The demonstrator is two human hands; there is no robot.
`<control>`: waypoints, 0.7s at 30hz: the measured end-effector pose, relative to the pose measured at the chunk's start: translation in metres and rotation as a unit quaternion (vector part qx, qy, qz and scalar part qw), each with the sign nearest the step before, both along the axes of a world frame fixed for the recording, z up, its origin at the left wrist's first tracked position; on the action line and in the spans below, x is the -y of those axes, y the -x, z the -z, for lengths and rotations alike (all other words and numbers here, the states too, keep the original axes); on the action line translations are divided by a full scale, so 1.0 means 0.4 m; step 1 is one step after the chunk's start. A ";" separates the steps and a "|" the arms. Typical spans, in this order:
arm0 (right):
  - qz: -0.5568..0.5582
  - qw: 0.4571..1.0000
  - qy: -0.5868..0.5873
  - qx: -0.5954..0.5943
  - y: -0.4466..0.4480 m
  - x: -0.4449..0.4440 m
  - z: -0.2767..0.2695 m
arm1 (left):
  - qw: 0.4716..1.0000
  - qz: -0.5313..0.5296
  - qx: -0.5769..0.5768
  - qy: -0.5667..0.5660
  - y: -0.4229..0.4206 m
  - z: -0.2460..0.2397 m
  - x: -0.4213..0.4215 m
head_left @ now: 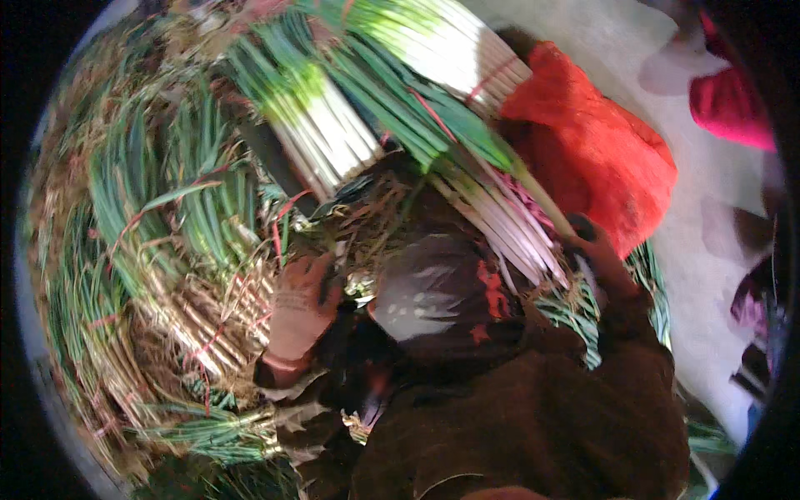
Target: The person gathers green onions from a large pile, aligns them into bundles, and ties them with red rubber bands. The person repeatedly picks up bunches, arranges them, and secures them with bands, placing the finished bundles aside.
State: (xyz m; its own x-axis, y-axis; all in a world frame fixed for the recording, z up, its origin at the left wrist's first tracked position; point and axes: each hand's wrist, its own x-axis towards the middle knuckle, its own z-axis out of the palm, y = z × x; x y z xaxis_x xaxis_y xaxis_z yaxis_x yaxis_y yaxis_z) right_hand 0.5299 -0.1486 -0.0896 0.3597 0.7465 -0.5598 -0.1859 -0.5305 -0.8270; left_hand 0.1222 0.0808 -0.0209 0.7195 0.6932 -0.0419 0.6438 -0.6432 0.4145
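Note:
Both hands wear gloves. My right hand (590,253) is at the root end of a loose group of green onions (500,219), with a thick stalk between its fingers. Those onions lie slantwise over my lap, leaves towards the upper left. My left hand (303,306) rests low at the left, beside unpeeled onion bundles (219,337) with roots and red ties; its fingertips are dark and blurred, so whether it holds anything is not plain. A cleaned bundle with white stalks (331,137) lies ahead of my hands, and a larger white bundle (450,50) with a red tie lies beyond it.
Further tied onion bundles (81,312) are heaped along the left. A red cloth or bag (600,150) stands at the upper right of my right hand. Peeled leaves (581,325) lie near my right forearm. Pink fabric (731,106) shows at the far right over the pale floor (681,181).

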 end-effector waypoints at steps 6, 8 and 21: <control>0.057 0.997 -0.045 -0.006 0.023 0.044 -0.196 | 1.000 -0.013 -0.022 -0.002 -0.009 -0.030 0.062; 0.052 0.990 -0.125 -0.030 0.031 0.004 -0.216 | 1.000 0.015 -0.024 -0.002 -0.020 -0.041 0.091; -0.200 0.931 -0.305 -0.024 0.414 -0.919 -0.169 | 0.998 0.033 -0.055 0.023 0.014 -0.077 0.074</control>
State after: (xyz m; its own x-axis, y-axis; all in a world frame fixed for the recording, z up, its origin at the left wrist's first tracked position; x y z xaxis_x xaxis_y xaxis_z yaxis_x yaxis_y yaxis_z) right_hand 0.3641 0.2188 -0.0221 -0.0292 0.9996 0.0030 -0.1187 -0.0005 -0.9929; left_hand 0.1168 0.0512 0.0100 0.7529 0.6398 -0.1546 0.6440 -0.6676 0.3735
